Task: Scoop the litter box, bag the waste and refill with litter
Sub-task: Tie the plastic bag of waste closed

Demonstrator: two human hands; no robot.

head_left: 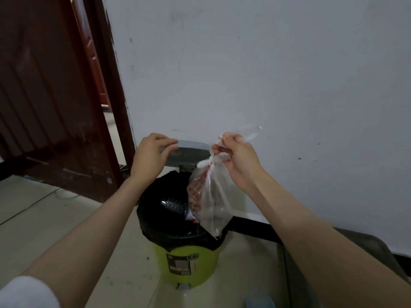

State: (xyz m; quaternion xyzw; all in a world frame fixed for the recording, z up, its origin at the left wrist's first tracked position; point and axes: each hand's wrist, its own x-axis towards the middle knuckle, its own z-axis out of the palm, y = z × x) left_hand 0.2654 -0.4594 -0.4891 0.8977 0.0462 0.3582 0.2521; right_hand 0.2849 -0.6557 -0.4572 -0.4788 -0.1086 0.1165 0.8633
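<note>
A lime-green bin [189,261] with a black liner [153,203] stands on the floor by the wall. Its grey lid [189,152] is raised, and my left hand [151,154] grips the lid's left edge. My right hand [235,154] pinches the knotted top of a clear plastic bag [211,205] with red print. The bag hangs over the right side of the bin's open mouth, its bottom corner at the rim. Rubbish, including a crushed clear bottle [173,205], lies inside the bin.
A dark red door [44,96] and its frame stand to the left, slightly ajar. The white wall [289,74] with a black skirting is right behind the bin. A grey object's edge [378,252] shows at the lower right. The floor is pale tile.
</note>
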